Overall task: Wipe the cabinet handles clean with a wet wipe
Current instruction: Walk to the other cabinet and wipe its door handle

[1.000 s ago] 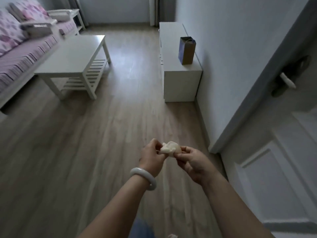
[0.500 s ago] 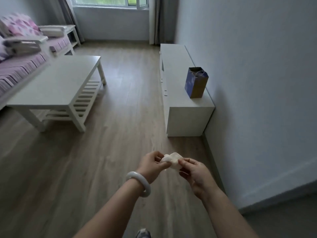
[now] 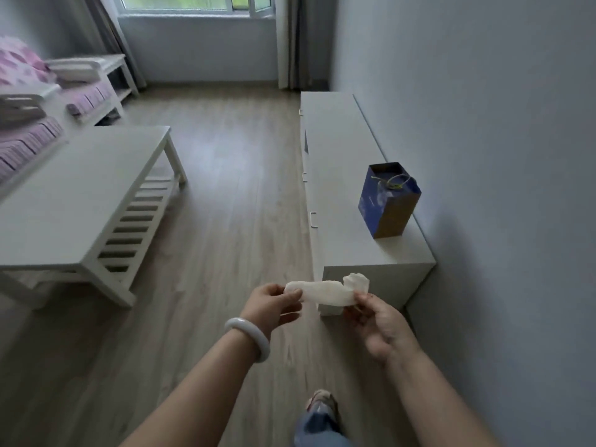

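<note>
A white wet wipe is stretched between both hands at waist height. My left hand pinches its left end and my right hand pinches its right end, where a crumpled corner sticks up. Just beyond the hands stands a long low white cabinet against the right wall. Small white handles show along its front edge: the nearest handle, a middle handle and a far handle. The cabinet's front faces are seen only edge-on.
A blue and brown paper gift bag stands on the cabinet top near its close end. A white coffee table with a slatted shelf fills the left. A pink-cushioned sofa lies beyond it. Wooden floor runs between table and cabinet.
I have walked closer to the cabinet and the view has swung left off the door. The hands have drawn apart, pulling the bunched wipe out into a strip.
</note>
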